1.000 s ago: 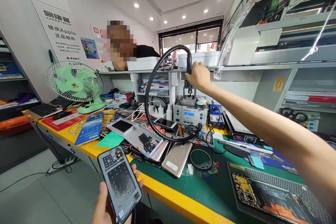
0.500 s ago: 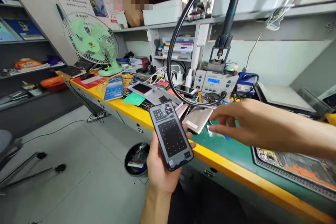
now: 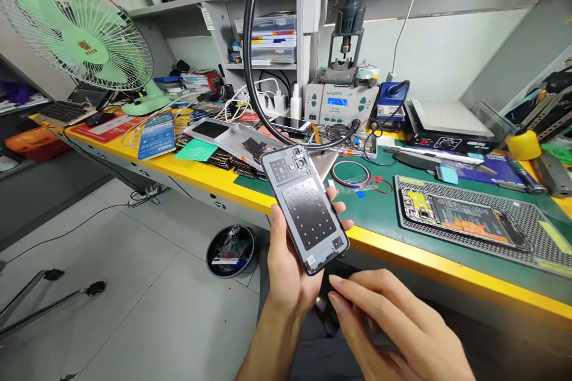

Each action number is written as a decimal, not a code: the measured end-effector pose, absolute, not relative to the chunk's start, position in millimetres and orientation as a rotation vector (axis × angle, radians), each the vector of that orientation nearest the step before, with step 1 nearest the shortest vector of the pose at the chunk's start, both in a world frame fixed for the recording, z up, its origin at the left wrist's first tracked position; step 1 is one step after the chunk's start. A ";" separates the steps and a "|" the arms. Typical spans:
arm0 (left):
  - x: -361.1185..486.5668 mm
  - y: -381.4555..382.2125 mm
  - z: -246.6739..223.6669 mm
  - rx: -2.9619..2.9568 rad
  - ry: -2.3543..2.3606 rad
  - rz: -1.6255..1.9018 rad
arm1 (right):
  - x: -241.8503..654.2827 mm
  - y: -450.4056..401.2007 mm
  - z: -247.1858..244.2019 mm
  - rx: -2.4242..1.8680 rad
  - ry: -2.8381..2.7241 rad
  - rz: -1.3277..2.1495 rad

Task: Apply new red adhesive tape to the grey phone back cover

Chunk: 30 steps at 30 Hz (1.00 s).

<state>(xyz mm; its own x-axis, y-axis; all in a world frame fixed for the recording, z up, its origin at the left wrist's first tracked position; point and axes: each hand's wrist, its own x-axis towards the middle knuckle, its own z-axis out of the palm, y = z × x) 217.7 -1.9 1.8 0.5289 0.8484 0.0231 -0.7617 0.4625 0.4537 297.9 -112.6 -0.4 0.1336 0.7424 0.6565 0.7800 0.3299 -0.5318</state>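
Note:
In my left hand (image 3: 292,280) lies a phone back cover (image 3: 306,205), tilted, its inner side facing me. A black dotted sheet covers its middle, and camera openings sit near the top corner. My fingers wrap the cover's right edge and the thumb lies along the left. Below its lower end is my right hand (image 3: 388,315), with thumb and forefinger tips near each other but slightly apart; nothing shows between them. An opened phone (image 3: 465,218) with its battery exposed rests on a perforated mat (image 3: 538,238) to the right.
A hot air station (image 3: 342,104) stands at the back, its black hose (image 3: 248,41) looping forward. Phone parts and a green card (image 3: 196,150) crowd the bench's left. A red ring of wire (image 3: 351,174) lies behind the cover. On the floor sits a bin (image 3: 231,250).
My right hand has come from over the bench down to near the cover's lower end. The view has turned right and downward, bringing the opened phone into full sight. My left hand still holds the cover.

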 end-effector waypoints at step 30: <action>221.0 -37.0 -12.9 0.997 0.430 1.222 | 325.7 -104.0 -6.1 -1.518 -1.497 -0.087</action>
<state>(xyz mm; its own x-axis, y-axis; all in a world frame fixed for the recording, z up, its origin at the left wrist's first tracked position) 221.0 -37.0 -12.9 0.3318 0.9168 0.2222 -0.5753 0.0100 0.8179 325.7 -104.0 -6.1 0.2425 0.7311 0.6377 0.7998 0.2214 -0.5580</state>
